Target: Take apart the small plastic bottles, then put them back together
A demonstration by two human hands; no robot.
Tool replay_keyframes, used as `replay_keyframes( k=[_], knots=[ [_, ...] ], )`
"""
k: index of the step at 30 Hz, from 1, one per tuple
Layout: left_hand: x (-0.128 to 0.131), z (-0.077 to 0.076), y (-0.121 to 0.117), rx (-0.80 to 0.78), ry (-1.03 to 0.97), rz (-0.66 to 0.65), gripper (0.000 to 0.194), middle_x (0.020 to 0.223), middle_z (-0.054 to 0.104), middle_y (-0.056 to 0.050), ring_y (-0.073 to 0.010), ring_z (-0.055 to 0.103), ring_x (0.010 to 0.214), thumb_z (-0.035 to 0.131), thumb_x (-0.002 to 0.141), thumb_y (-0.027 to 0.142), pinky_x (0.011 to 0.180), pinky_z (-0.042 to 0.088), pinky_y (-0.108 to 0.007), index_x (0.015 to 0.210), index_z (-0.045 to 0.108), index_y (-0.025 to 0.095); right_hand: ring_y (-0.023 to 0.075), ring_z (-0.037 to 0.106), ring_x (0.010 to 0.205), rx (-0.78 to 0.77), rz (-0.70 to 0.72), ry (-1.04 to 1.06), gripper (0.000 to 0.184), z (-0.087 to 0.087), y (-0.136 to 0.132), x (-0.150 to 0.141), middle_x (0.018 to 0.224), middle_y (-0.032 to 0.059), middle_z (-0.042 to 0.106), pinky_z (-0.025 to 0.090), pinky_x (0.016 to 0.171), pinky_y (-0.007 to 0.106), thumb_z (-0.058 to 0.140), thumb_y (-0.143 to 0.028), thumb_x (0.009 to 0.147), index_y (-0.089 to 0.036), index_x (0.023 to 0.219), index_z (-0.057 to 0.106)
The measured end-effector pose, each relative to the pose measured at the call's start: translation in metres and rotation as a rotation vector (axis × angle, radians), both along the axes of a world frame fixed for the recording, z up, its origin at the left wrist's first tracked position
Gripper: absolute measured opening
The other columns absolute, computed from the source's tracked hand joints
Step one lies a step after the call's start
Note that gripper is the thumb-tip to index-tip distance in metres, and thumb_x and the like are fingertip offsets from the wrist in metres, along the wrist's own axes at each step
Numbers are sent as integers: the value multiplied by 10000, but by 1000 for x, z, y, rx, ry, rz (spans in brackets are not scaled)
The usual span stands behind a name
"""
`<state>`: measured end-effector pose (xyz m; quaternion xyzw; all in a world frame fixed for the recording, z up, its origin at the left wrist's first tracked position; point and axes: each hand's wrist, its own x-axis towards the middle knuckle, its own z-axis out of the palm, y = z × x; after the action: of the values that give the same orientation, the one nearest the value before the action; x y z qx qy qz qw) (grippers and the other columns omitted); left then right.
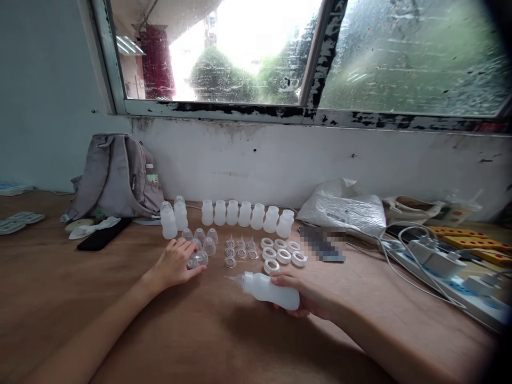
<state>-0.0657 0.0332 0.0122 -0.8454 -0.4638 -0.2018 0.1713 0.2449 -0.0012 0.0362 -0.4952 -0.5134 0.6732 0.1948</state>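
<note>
Forearms (2) (pixel 116 322) cut off at btm edge. R hand (pixel 302 296) fingers mostly hidden under bottle (pixel 276 292); dark item (pixel 330 255) behind part-pixelated, ID unclear. R hand wraps bottle near-horiz. over table (pixel 192 330), clear tip (pixel 238 279) pointing L. L hand (pixel 176 264) palm-down, cap (pixel 200 259) betw. thumb & fingers; can't tell if gripped.

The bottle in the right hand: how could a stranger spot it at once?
Below the window, seven white bottles stand upright along the wall. In front of them, nearer than the white rings, the right hand holds the bottle. It alone is tipped sideways, with its clear, thin tip pointing left.
</note>
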Motion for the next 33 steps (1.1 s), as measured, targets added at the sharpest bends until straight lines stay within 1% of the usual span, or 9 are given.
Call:
replay_keyframes(
  k=[7,10,12,16,19,24,27,30,33],
  knots=[
    [-6,-3,4,-107,-21,-94,277,839,551,-27,-192,476,813,509,737,401,759,324,-321,920,517,193,57,442,381,-41,32,-46,345,0,3,2,610,16,592,203,332,137,472,-455,754,-186,967,430],
    [-8,-1,4,-164,22,-127,282,885,535,-27,-195,472,857,476,762,362,794,320,-327,1005,510,223,77,486,450,-45,12,-53,360,-2,4,3,636,24,600,245,357,133,496,-464,738,-193,966,432],
    [-9,-1,4,-178,33,-125,264,894,523,-30,-192,474,854,448,781,350,798,324,-330,1006,515,230,88,512,498,-52,-9,-61,361,-4,4,3,659,28,605,277,378,133,517,-452,729,-198,971,430],
    [-9,-5,7,-112,16,-82,266,931,512,-51,-208,469,874,441,785,392,801,331,-350,958,538,214,64,469,419,-45,18,-48,352,-9,6,5,643,19,603,241,352,134,509,-452,739,-204,977,433],
    [-11,-9,11,-44,1,-88,267,980,509,-65,-216,464,907,457,779,364,815,335,-354,979,528,202,59,461,400,-34,18,-36,345,-11,6,5,646,16,606,235,343,132,512,-443,742,-206,979,431],
    [-16,-15,22,32,7,-147,264,1001,525,-74,-209,472,926,430,804,318,836,345,-352,1020,517,195,79,515,473,-43,-17,-22,403,-11,5,4,686,31,615,272,363,129,555,-461,715,-202,1000,437],
    [-17,-16,26,131,7,-185,248,979,547,-80,-211,489,914,436,807,300,843,340,-377,1007,530,189,90,538,526,-44,-41,-23,423,-14,6,3,732,37,617,279,370,128,576,-467,697,-206,1002,441],
    [-11,-16,20,236,-44,-279,219,949,563,-77,-205,502,900,468,793,262,858,332,-402,988,535,188,82,520,518,-41,-38,-36,453,-17,6,3,742,35,614,264,364,127,572,-487,695,-220,1036,440],
    [9,-14,-1,203,-103,-427,270,948,563,-81,-199,507,881,500,778,274,823,375,-373,1027,505,170,69,482,489,-14,4,-22,474,-16,4,2,711,21,601,247,354,126,551,-499,708,-232,1081,433]
  ],
)
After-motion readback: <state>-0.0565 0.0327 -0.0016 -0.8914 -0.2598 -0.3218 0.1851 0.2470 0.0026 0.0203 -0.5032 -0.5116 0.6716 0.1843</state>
